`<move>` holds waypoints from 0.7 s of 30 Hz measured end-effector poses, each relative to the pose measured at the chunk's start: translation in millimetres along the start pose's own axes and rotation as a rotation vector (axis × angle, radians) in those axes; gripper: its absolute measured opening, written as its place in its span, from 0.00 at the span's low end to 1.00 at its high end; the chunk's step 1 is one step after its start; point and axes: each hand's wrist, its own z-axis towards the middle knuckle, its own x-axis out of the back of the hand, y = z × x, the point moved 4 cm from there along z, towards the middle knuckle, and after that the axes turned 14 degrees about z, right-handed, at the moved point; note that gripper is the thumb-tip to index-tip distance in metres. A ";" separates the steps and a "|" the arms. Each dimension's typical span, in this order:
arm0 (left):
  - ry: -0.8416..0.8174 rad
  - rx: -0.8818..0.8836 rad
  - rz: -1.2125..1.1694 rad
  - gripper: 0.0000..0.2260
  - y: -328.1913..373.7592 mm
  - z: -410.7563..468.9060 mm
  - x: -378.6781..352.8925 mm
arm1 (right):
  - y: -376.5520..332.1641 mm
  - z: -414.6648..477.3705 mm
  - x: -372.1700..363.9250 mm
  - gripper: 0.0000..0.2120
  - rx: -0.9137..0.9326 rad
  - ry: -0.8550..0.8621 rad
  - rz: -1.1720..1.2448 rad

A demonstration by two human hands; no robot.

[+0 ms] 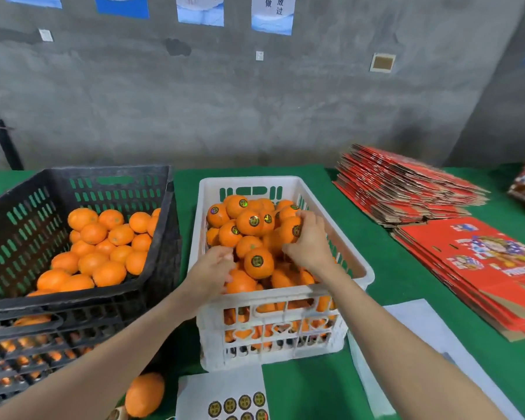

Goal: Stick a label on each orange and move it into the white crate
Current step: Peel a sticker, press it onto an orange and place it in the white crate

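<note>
White paper label sheet [219,389] lies before the white slatted plastic crate [203,213]. Inside: right hand [308,241] grasps labelled round orange [290,228] near right rim; left hand [212,268] at left rim, grip unclear.

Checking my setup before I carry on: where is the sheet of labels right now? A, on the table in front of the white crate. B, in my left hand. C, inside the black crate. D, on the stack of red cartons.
A: the sheet of labels lies flat on the green table, just in front of the white crate, with no hand on it.
</note>
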 end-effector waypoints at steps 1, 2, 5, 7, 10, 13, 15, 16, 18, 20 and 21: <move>-0.008 0.013 0.001 0.11 -1.5 0.7 -0.7 | 6.6 7.6 -1.5 0.34 -0.027 -0.027 -0.026; -0.012 0.016 0.007 0.10 -2.5 1.4 -0.6 | 11.8 13.4 -4.2 0.34 -0.047 -0.061 -0.039; -0.008 0.006 0.026 0.09 -0.9 1.4 1.2 | 18.1 21.9 -16.7 0.35 -0.088 -0.227 -0.179; -0.017 0.008 0.034 0.09 -0.8 1.1 2.0 | 18.1 22.1 -24.7 0.35 -0.115 -0.319 -0.321; -0.032 0.014 0.030 0.10 0.0 -3.7 3.3 | 6.3 18.6 -29.1 0.37 -0.115 -0.336 -0.438; -0.007 -0.028 0.017 0.10 4.3 -10.3 11.9 | -32.1 14.6 -31.4 0.29 0.121 -0.139 -0.334; 0.074 -0.107 0.010 0.10 8.8 -13.6 31.0 | -69.1 3.9 -42.9 0.20 0.353 -0.018 -0.116; 0.134 -0.150 0.010 0.09 9.9 -15.1 45.8 | -87.1 -3.3 -53.2 0.16 0.443 -0.004 -0.017; 0.248 -0.209 0.020 0.08 5.9 -16.2 83.4 | -117.9 -18.9 -80.5 0.12 0.562 -0.035 0.113; 0.321 -0.199 0.007 0.08 -7.7 -11.5 127.2 | -142.1 -30.3 -113.5 0.11 0.621 -0.114 0.185; 0.339 -0.170 0.040 0.08 -18.2 -6.8 149.7 | -152.4 -32.7 -131.0 0.11 0.633 -0.166 0.208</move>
